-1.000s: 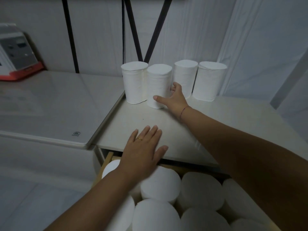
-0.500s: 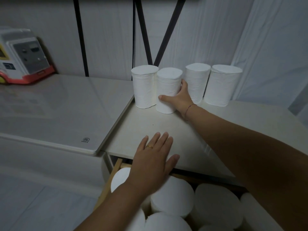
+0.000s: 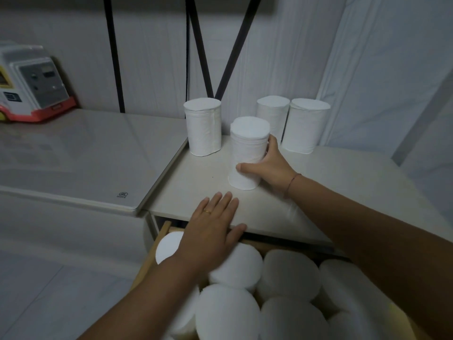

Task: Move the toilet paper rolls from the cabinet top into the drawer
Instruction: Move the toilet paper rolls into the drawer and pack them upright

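My right hand (image 3: 268, 165) grips a white toilet paper roll (image 3: 247, 148) that stands upright in the middle of the cabinet top (image 3: 343, 192), pulled forward out of the back row. Three more rolls stand at the back: one on the left (image 3: 203, 127) and two on the right (image 3: 270, 116) (image 3: 305, 125). My left hand (image 3: 213, 229) lies flat, fingers straight, over the cabinet's front edge. Below it the open wooden drawer (image 3: 157, 244) holds several upright rolls (image 3: 289, 273).
A white appliance lid (image 3: 81, 158) adjoins the cabinet on the left, with a white and red device (image 3: 31, 84) at its back. Black straps and white fabric hang behind the rolls. Pale floor lies at lower left.
My right hand closed around the second roll and drew it forward, away from the back row. The left hand stayed on the front edge.
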